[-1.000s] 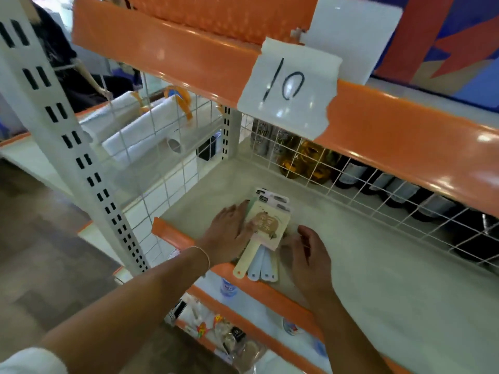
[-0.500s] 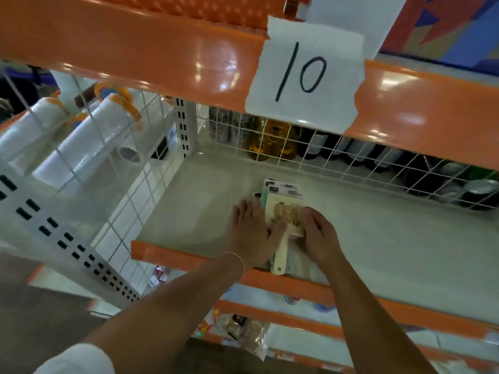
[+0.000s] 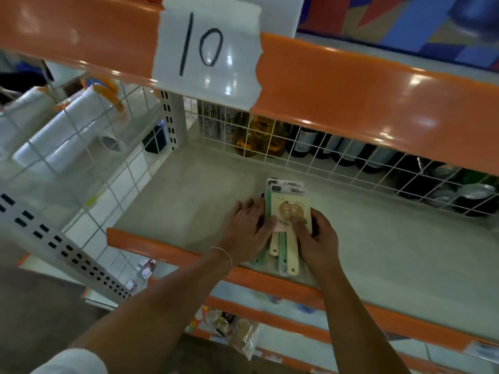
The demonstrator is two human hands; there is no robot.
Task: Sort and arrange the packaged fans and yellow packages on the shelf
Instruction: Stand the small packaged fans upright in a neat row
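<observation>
A small stack of packaged fans (image 3: pixel 289 209) lies flat on the pale shelf (image 3: pixel 175 203), near its orange front lip. The top fan is cream with a brown print; green and cream handles stick out toward me. My left hand (image 3: pixel 249 225) presses against the stack's left side, fingers on the fan face. My right hand (image 3: pixel 314 238) lies on the stack's right side and lower corner, fingers curled over it. No yellow packages are visible.
A white wire grid (image 3: pixel 337 155) backs the shelf, with dark bottles and amber jars behind it. Another wire panel (image 3: pixel 89 168) closes the left side, with white rolls beyond. An orange upper shelf edge with a paper "10" label (image 3: pixel 205 49) overhangs. Lower shelves hold small packets.
Both hands have closed in on the stack from either side and pushed it slightly deeper onto the shelf. The fan handles now fan out less evenly below my hands.
</observation>
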